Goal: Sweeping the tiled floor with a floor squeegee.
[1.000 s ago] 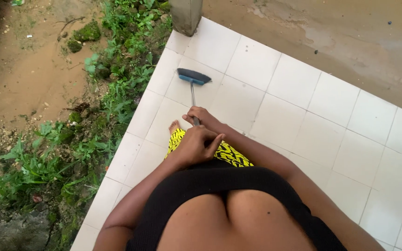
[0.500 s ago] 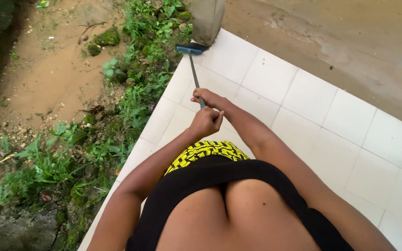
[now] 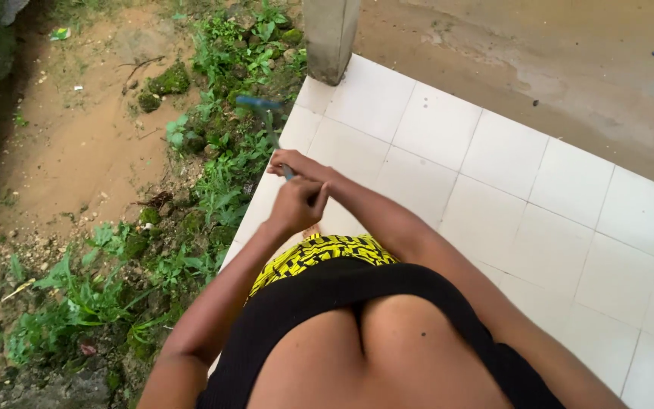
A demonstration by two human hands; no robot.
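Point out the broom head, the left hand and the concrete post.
broom head (image 3: 257, 102), head view, on the blurred blue head over the weeds.
left hand (image 3: 297, 203), head view, on the knuckles.
concrete post (image 3: 330, 34), head view, on its front face.

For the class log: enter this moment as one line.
left hand grips broom handle | right hand grips it | blurred broom head above weeds

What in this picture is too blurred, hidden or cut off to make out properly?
- Head view: the broom head is smeared by motion blur over the weeds; its bristles cannot be made out.
- The handle is hidden inside the right hand and left hand.
- The pillar is cut off by the top edge.
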